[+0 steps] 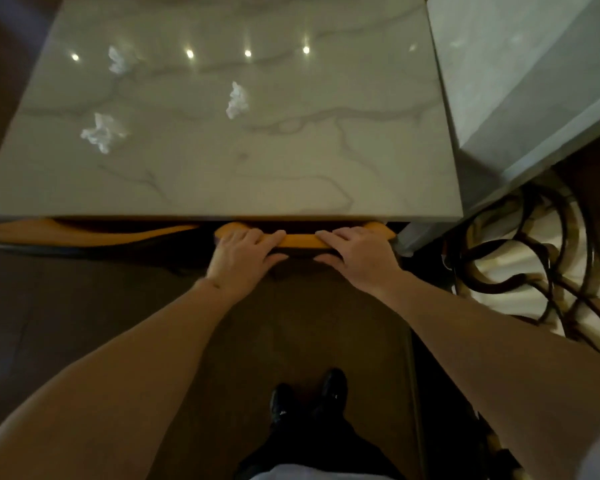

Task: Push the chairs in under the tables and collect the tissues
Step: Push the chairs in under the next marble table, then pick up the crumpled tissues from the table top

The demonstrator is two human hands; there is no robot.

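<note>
Both hands, left (242, 256) and right (355, 255), are curled over the orange chair back (300, 240), whose long axis runs along the bench's (222, 181) near edge, nearly tucked beneath it. A second orange chair (84, 230) seems already under the left part, though shadow hides much. Three crumpled tissues (237, 100) lie ahead of the hands: one mid-bench, two (102, 131) (118, 59) toward the left edge, nearer the left hand.
</note>
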